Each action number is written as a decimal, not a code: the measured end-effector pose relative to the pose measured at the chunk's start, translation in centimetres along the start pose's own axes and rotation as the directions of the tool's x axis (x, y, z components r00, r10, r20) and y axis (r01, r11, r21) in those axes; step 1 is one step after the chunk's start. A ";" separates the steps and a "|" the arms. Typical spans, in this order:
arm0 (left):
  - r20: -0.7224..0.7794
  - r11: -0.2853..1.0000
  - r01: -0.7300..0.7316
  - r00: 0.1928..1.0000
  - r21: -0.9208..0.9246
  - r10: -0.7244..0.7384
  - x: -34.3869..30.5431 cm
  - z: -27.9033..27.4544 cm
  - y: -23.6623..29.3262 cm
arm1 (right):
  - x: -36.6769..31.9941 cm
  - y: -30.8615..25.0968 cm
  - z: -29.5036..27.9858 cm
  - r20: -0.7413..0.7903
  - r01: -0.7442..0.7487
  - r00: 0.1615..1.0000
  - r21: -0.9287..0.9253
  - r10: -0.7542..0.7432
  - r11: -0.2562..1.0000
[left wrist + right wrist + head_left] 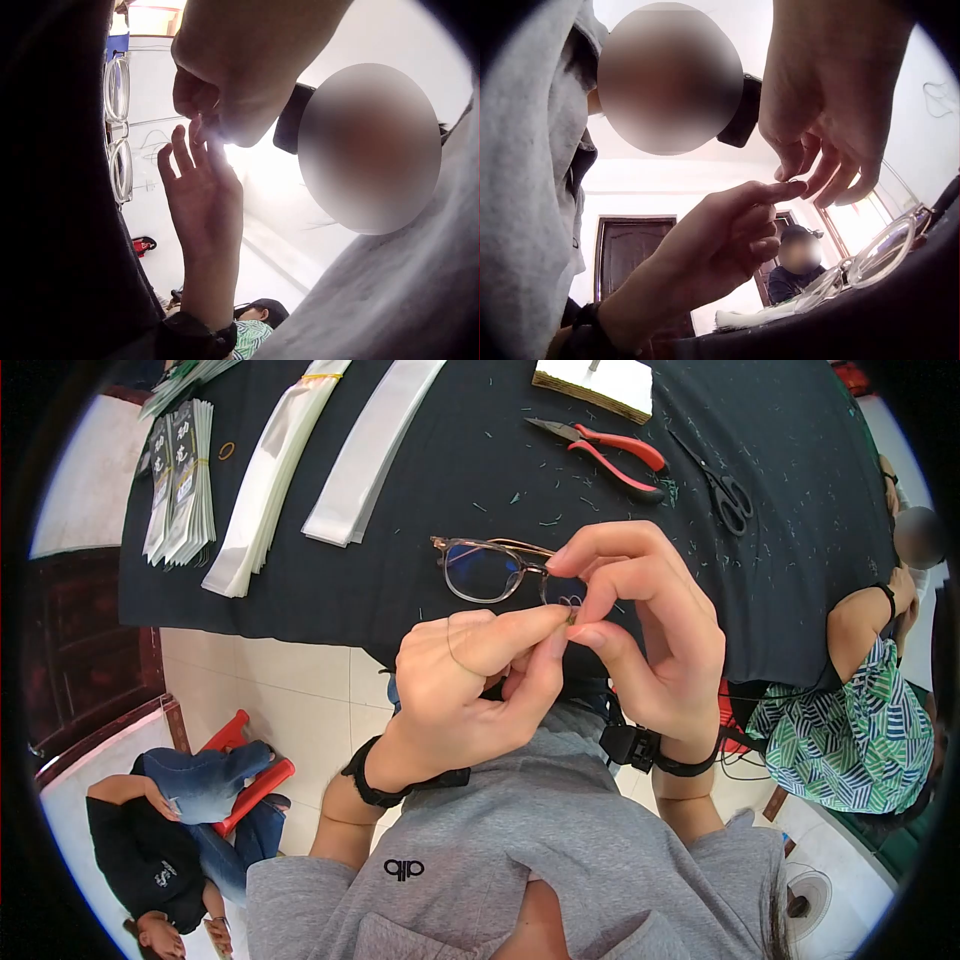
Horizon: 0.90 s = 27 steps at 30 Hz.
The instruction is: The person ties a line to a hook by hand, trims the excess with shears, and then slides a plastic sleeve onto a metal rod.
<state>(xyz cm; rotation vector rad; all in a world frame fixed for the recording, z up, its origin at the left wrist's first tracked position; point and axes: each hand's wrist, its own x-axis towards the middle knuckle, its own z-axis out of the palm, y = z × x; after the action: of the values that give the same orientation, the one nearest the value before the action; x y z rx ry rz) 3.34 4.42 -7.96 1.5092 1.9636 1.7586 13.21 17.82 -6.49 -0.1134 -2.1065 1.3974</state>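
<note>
My left hand [480, 675] pinches a tiny piece with thin loops of line [571, 601] between thumb and forefinger. Thumb and forefinger of my right hand [655, 625] close on the same looped line from the other side, its remaining fingers bent above. A thin strand [452, 645] curves over the back of the left hand. Just beyond the fingertips lie clear-framed glasses [480, 572] on the black cloth, one lens partly hidden by the right hand. Seen from the right wrist, the left forefinger and thumb meet right below the right fingers; the piece's exact kind I cannot tell.
Red-handled pliers [615, 455], black scissors [722, 490] and a white block [597, 385] lie farther back on the black cloth [450, 490]. Clear plastic sleeves [365, 455] and printed packets [185, 485] are to the left. Green scraps are scattered about. Other people sit on both sides.
</note>
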 end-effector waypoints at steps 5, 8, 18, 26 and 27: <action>0.033 0.979 0.151 0.988 -0.140 -0.148 -0.2 -0.1 0.1 | -0.1 -1.1 -0.8 0.124 -0.016 0.992 -0.005 0.017 1.000; 0.103 0.921 0.285 0.958 -0.264 -0.266 -0.1 -0.6 -0.1 | -0.5 -1.2 -1.6 0.076 0.019 0.997 -0.024 -0.017 1.000; 0.287 0.649 0.536 0.842 -0.541 -0.456 -0.1 -0.5 0.0 | -1.2 4.6 -12.4 -0.142 -0.205 0.973 -0.887 0.180 0.413; 0.307 0.606 0.560 0.824 -0.565 -0.476 0.1 -0.5 0.3 | -0.3 6.1 -12.0 -0.184 -0.216 0.975 -0.915 0.126 0.341; 0.300 0.609 0.555 0.827 -0.567 -0.476 0.2 -0.6 0.4 | 0.0 6.0 -12.3 -0.141 -0.185 0.979 -0.916 0.144 0.357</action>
<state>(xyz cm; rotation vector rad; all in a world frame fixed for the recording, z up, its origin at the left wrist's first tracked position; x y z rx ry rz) 3.07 4.07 -7.32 0.6896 1.3134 1.7303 18.18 30.43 -8.43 -0.8220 -2.6427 0.0566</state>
